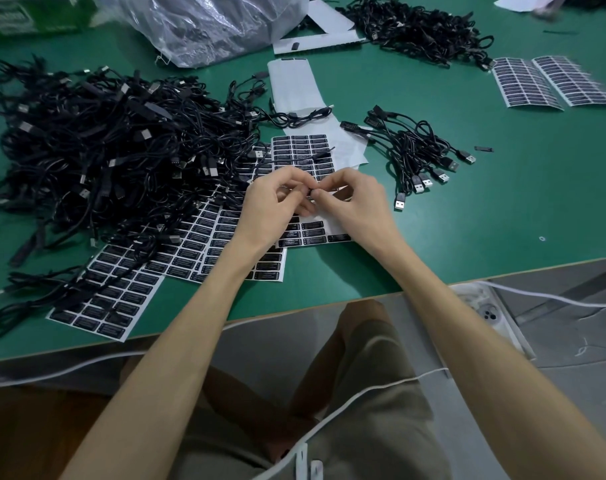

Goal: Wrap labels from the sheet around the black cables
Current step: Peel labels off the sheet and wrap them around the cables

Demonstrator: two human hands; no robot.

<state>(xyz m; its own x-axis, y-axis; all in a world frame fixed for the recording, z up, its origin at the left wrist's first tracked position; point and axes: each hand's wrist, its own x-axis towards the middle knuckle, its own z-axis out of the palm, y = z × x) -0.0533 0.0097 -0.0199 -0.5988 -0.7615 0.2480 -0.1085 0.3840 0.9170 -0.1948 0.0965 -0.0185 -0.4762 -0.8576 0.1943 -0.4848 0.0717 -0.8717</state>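
Head view: our left hand [277, 199] and right hand [357, 202] meet just above the label sheet [303, 150] on the green surface [502, 220]. The fingers of both are curled in and pinch a short stretch of black cable [310, 192] between them. We judge the cable light, thin and floppy, best held close on either side of the wrap spot. A label would be flimsy and sticky, best taken by an edge. Our fingertips hide the pinched spot, so we cannot tell whether a label is on it.
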